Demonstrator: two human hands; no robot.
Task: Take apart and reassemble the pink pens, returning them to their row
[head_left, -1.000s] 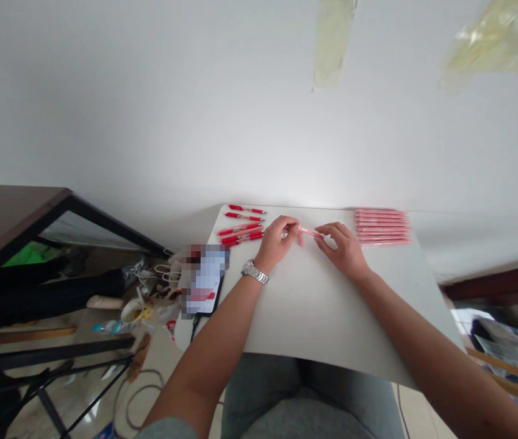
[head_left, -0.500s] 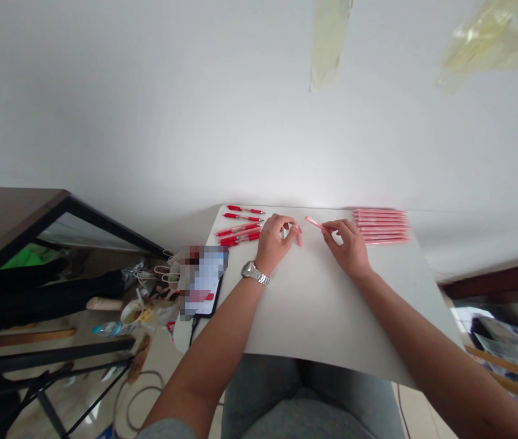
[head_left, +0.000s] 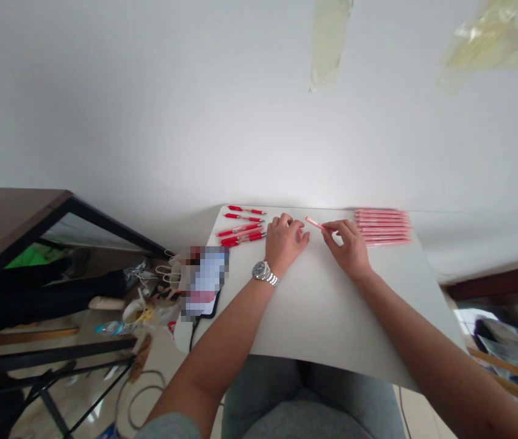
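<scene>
My right hand [head_left: 348, 244] pinches a slim pink pen-like stick [head_left: 316, 224], its far end pointing up and left. Close by on the left, my left hand [head_left: 285, 242] is held over the table with thumb and fingers apart and nothing visible between them. Just left of that hand lie several red pens with clear middles, among them a red pen [head_left: 243, 218] near the back and a bunched pair of red pens [head_left: 240, 238]. A neat row of pink sticks [head_left: 383, 227] lies beyond my right hand.
The white table [head_left: 313, 317] stands against a wall with yellowed tape [head_left: 329, 46]. A phone [head_left: 206, 283], partly blurred out, lies at the table's left edge with a cable plugged in. A dark-framed desk [head_left: 16, 207] stands to the left, above a cluttered floor.
My left hand has shifted right, closer to the pink stick, and its fingers have come apart from a pinch. The right hand has hardly moved.
</scene>
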